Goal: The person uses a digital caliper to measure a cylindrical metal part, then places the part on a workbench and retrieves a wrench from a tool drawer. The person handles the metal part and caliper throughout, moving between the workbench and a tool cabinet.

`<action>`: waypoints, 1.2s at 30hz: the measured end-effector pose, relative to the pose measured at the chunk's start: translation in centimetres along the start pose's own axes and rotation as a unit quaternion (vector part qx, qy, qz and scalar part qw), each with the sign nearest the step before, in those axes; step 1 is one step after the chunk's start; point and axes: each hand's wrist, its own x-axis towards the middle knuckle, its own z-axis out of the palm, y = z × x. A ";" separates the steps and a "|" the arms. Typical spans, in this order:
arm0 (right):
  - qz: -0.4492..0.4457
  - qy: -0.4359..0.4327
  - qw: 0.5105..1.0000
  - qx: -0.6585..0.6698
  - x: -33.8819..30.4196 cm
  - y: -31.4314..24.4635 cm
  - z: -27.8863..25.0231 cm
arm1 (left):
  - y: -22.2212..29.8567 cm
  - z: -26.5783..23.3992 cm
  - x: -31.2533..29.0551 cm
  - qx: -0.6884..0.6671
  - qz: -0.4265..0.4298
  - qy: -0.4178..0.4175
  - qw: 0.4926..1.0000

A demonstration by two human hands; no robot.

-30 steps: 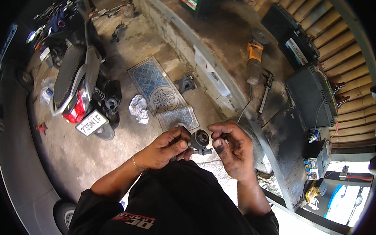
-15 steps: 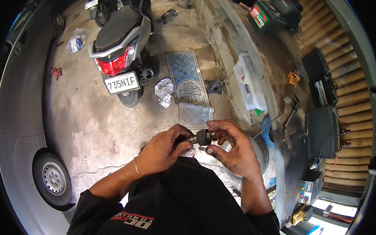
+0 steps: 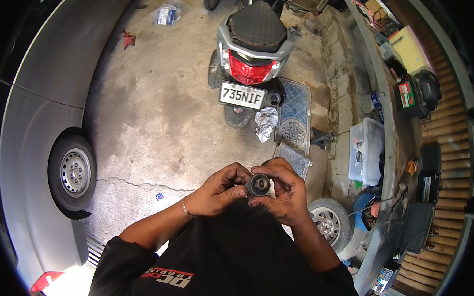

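Observation:
Between my two hands, in front of my black shirt, is a dark, short cylindrical metal part [image 3: 258, 185]. Its round hollow end points up at me, with a smaller metal core inside the rim. My left hand [image 3: 217, 190] pinches it from the left with thumb and fingers. From the right, the thumb and curled fingers of my right hand [image 3: 284, 192] grip its other side. The underside of the part is hidden by my fingers and shirt.
A scooter [image 3: 252, 52] stands ahead on the concrete, with crumpled foil-like sheeting [image 3: 266, 123] and a blue mat [image 3: 295, 113] beside it. A van [image 3: 47, 95] flanks the left. At right are a loose wheel [image 3: 327, 225], a clear plastic bin [image 3: 366, 149] and a cluttered workbench [image 3: 391, 118].
The part has turned from lying sideways to showing its hollow end upward. My right hand has closed in on it. The view has swung left, so the surroundings sit farther right.

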 end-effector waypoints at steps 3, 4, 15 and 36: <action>-0.016 -0.070 0.997 -0.015 3.5 0.1 3.9 | 2.9 -3.6 -2.5 -0.027 0.000 0.028 0.999; 0.013 -0.068 0.997 0.033 4.5 0.2 5.1 | 3.8 -4.4 -3.2 -0.032 0.002 0.040 0.999; 0.223 -0.080 0.935 0.263 17.7 4.9 10.5 | 10.5 -13.4 -5.1 -0.051 -0.163 0.274 0.946; 0.270 -0.295 0.890 0.218 58.6 10.9 22.4 | 26.6 -44.0 4.4 -0.081 -0.151 0.369 0.913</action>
